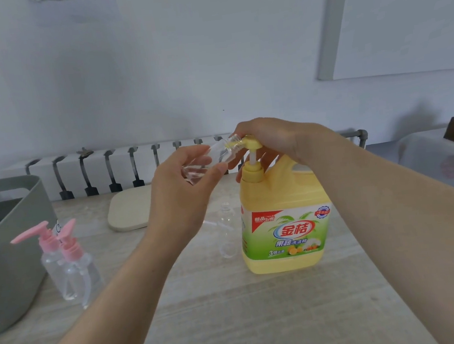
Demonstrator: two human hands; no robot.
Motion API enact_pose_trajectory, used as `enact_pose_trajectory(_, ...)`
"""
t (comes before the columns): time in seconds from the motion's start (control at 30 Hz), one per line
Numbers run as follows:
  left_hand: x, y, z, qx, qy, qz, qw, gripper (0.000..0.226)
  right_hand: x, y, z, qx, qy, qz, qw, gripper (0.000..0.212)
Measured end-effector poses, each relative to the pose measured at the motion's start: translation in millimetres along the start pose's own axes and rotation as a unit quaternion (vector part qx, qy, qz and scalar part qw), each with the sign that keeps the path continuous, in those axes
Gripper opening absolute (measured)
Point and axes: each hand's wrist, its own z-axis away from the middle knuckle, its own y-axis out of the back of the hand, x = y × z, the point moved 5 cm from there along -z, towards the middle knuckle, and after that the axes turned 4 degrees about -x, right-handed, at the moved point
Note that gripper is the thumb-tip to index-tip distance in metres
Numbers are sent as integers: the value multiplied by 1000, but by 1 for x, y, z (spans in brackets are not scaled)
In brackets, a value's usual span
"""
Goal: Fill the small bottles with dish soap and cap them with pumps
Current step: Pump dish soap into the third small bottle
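**Plastic mini bottle at the soap pump: grip notes**

Clear plastic is the whole story here. The small bottle is up in the air, tilted, with its threaded neck right at the spout of the yellow pump head on the big dish soap jug. The left hand has its fingers and thumb wrapped round the bottle's lower body. The right hand is curled over the top of the pump head, thumb tucked underneath.

My read is that the bottle weighs next to nothing and has thin walls, so squeeze hard and it'll likely flex. It's also slick, and any soap dribble will make that worse. Holding it low on the body like this makes sense, since it leaves the neck free for the spout. The jug looks heavy enough to stay put on the worktop when you press down.

A second open bottle stands just beside the jug. The pink-pump bottles sit capped over by the grey bin, and I can't tell if there's soap in them.
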Motion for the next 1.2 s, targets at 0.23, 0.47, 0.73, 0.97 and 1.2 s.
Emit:
enact_pose_trajectory(0.23,1,-1,0,0,-2,0,1000,36,-1,-1,1,8,-22,29,999,48)
enact_pose_trajectory(0.47,-1,0,0,4,-1,-1,1000,36,-2,-3,1,-2,-42,53,998,42)
enact_pose_trajectory(0.73,-5,-2,0,2,4,-7,1000,37,-1,-4,-4,-6,-44,71,997,41)
enact_pose_trajectory(0.97,-7,-2,2,-1,8,-7,1000,37,4,-3,-4,-8,-36,70,997,51)
enact_pose_trajectory(1.2,-3,-4,2,4,7,4,1000,32,10,3,-8,-53,-31,-11,998,68)
